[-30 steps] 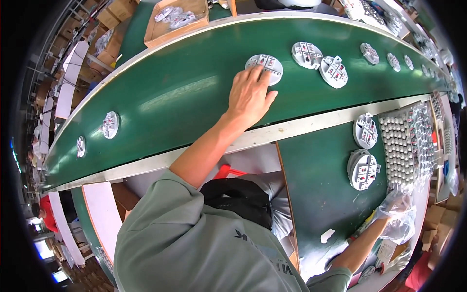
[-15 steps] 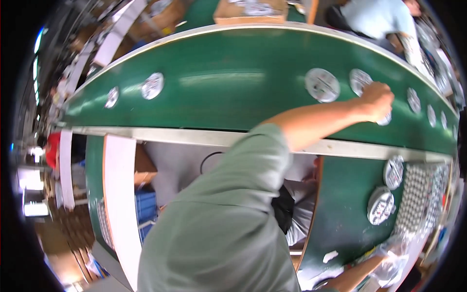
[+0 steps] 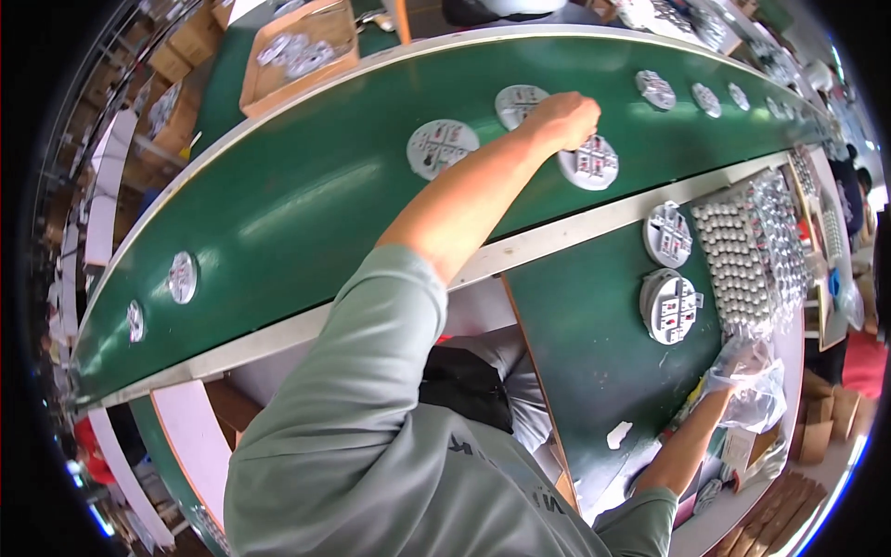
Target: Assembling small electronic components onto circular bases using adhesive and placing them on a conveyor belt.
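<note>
My left hand (image 3: 568, 121) reaches across the green belt, its fingers closed at the upper rim of a round grey-white disc (image 3: 591, 165) with small dark and red parts in its divided face. Two similar discs, one near (image 3: 444, 148) and one farther (image 3: 520, 105), lie to the left of it. My right hand (image 3: 741, 364) is at the lower right, within or behind a crumpled clear plastic bag (image 3: 756, 399); its fingers are hidden. On the green side table near it are a single disc (image 3: 668, 234) and a stack of discs (image 3: 672, 306).
Rows of small whitish round pieces (image 3: 742, 251) under clear plastic lie at the side table's right. More discs (image 3: 655, 90) sit along the belt. A pale rail (image 3: 538, 243) separates belt and table. Across the belt stands a cardboard tray (image 3: 255, 79) with loose parts.
The view has turned, shifting the belt and discs leftward. My left hand stays at its disc, and more of that disc shows now. My right hand remains at the plastic bag.
</note>
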A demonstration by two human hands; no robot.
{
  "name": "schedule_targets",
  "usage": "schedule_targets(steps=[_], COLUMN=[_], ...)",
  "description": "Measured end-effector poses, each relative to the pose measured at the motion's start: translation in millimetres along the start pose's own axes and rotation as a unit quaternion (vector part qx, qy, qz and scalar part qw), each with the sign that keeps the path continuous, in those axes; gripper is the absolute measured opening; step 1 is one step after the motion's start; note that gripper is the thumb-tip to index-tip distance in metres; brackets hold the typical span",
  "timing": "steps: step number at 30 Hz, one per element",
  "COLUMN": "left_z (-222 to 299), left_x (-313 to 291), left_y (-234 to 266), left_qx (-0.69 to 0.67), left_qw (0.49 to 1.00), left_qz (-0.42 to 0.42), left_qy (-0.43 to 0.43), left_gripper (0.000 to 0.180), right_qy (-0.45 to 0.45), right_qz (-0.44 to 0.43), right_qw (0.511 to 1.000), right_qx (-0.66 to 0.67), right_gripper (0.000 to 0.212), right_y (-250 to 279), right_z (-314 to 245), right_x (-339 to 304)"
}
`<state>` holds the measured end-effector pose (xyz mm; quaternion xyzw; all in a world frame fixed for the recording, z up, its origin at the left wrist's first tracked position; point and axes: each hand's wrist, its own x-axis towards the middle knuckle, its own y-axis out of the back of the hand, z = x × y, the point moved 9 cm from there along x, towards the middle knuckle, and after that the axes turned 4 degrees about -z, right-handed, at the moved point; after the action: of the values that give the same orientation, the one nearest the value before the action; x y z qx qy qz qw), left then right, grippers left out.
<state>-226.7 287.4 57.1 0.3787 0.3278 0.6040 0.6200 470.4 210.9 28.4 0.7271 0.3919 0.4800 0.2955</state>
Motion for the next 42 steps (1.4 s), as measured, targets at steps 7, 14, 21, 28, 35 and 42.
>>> schedule_targets(steps=[7,14,21,28,35,42], left_z=[61,113,41,-21,-41,-7], left_x=[-92,-188,-145,-95,-68,-86], left_y=[33,-23,45,57,33,21], left_qx=[-0.084,-0.195,-0.041,0.111,0.006,0.027], left_qw=[0.982,0.969,0.949,0.932,0.98,0.97], left_qz=[0.17,0.14,0.312,0.293,0.175,0.239], left_qy=[-0.017,-0.048,0.014,0.184,0.098,0.02], left_gripper=[0.013,0.01,0.022,0.065,0.081,0.068], right_qy=[-0.007,-0.057,-0.02,-0.075,-0.049,-0.03], right_qz=[0.113,0.085,0.098,0.085,0.101,0.088], right_qw=[0.994,0.994,0.995,0.993,0.993,0.995], right_qx=[-0.008,0.038,0.003,0.013,0.044,0.042], right_gripper=[0.043,0.045,0.043,0.044,0.044,0.043], right_y=[35,16,18,18,13,2], right_z=[-26,-27,-23,-30,-31,-16], right_x=[-14,-4,-3,5,9,27])
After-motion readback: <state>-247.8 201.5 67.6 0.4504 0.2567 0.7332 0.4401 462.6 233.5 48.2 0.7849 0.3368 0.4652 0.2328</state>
